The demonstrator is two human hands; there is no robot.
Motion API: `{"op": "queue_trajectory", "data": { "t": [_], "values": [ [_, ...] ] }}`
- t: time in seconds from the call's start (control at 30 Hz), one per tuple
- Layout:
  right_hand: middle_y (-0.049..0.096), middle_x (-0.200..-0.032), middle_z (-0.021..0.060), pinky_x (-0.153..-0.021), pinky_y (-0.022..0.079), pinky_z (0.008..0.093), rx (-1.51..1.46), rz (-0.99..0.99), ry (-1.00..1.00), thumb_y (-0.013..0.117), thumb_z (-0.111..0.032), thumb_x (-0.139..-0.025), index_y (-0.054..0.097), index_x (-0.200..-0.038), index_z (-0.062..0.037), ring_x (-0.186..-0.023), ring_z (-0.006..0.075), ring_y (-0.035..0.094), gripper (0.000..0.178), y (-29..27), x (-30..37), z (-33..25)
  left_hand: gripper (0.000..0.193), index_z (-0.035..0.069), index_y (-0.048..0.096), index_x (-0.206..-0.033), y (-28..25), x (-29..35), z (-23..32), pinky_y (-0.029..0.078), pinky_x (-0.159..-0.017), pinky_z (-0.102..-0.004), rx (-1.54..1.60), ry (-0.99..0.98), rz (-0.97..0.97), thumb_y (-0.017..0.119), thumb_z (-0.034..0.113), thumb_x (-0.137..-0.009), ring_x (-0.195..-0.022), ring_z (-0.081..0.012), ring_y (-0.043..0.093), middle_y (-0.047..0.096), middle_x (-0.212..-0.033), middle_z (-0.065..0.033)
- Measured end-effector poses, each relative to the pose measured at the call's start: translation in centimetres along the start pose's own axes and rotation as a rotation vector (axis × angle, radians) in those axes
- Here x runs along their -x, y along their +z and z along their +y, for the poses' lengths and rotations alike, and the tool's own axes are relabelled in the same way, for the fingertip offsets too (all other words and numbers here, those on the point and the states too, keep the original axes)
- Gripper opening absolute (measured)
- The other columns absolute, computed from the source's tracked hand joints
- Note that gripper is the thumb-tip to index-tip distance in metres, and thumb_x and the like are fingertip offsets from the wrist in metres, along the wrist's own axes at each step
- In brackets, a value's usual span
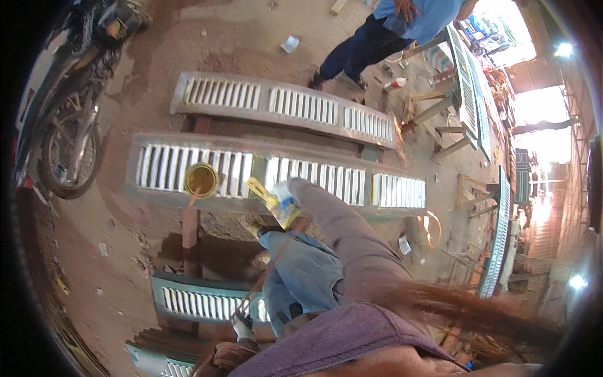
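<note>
One motorcycle [86, 132] with a spoked wheel stands at far left on gritty earth [113, 264]. Rightward, a round metal tin [206, 172] (ochre-smeared inside, a tan stick [199, 191] leaning in it) sits on a long grey, white-slatted panel [157, 198]. Lower down, the gloved left hand [242, 328] is by a teal-framed slatted panel [207, 286]; whether its fingers are closed, I cannot tell. Next, the gloved right hand [286, 190] grips a scraper [271, 200], its yellow handle jutting left beyond the fingers; any print on it is too blurred to read.
</note>
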State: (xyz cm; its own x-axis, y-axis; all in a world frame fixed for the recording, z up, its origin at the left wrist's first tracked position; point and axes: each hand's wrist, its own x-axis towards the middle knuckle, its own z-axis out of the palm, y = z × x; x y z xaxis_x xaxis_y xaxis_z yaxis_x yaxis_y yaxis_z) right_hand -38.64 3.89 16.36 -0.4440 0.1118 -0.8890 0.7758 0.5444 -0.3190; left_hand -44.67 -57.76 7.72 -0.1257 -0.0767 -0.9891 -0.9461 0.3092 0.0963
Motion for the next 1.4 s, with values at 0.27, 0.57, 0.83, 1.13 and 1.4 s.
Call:
{"op": "queue_trajectory", "data": {
  "t": [0.27,0.57,0.83,1.13,1.4],
  "values": [
    [0.062,-0.076,0.0021,-0.046,0.049,0.0307,-1.207,0.508,0.061,0.065,-0.023,-0.088,0.065,-0.103,-0.0078,-0.056,0.0139,0.058,0.022,7.9,19.2,11.6,0.02,0.008,0.058,-0.09,1.2,2.6,10.4,0.041,-0.05,-0.0317,-0.217,0.272,-0.075,0.055,0.029,-0.091,-0.059,-0.0173,0.053,0.055,-0.073,-0.0035],
    [0.063,-0.075,0.003,-0.054,0.054,0.0314,-2.174,1.287,0.069,0.069,-0.015,-0.085,0.062,-0.1,-0.0105,-0.06,0.0167,0.061,0.018,16.0,24.9,13.8,0.019,0.01,0.058,-0.091,2.5,6.8,21.9,0.044,-0.056,-0.0336,-0.237,0.484,-0.15,0.054,0.029,-0.093,-0.065,-0.0182,0.056,0.056,-0.076,-0.0027],
    [0.053,-0.057,-0.0065,-0.038,0.036,0.0178,-2.314,1.436,-0.348,0.067,-0.012,-0.086,0.063,-0.084,-0.0173,-0.044,0.0056,0.047,0.007,12.8,18.4,8.7,0.018,0.011,0.058,-0.092,-2.5,8.4,26.0,0.047,-0.061,-0.0353,-0.177,0.541,-0.215,0.052,0.028,-0.094,-0.069,-0.0191,0.058,0.057,-0.078,-0.0019],
    [0.063,-0.073,0.0056,-0.051,0.047,0.0286,-2.479,1.069,-0.504,0.06,-0.016,-0.089,0.061,-0.094,-0.0059,-0.059,0.0169,0.057,0.012,2.9,12.5,0.5,0.015,0.012,0.062,-0.086,-12.8,13.5,24.5,0.049,-0.064,-0.0387,-0.581,0.928,-0.003,0.058,0.026,-0.088,-0.073,-0.0227,0.062,0.061,-0.079,-0.0067],
    [0.063,-0.077,0.005,-0.047,0.043,0.0277,-2.583,1.173,-0.318,0.059,-0.014,-0.085,0.06,-0.093,-0.0064,-0.056,0.0153,0.053,0.011,5.0,13.8,-3.5,0.023,0.007,0.06,-0.097,-16.5,16.8,30.1,0.05,-0.069,-0.0397,-0.993,0.619,0.102,0.062,0.025,-0.083,-0.078,-0.0254,0.063,0.064,-0.088,-0.0125]
  ]
}}
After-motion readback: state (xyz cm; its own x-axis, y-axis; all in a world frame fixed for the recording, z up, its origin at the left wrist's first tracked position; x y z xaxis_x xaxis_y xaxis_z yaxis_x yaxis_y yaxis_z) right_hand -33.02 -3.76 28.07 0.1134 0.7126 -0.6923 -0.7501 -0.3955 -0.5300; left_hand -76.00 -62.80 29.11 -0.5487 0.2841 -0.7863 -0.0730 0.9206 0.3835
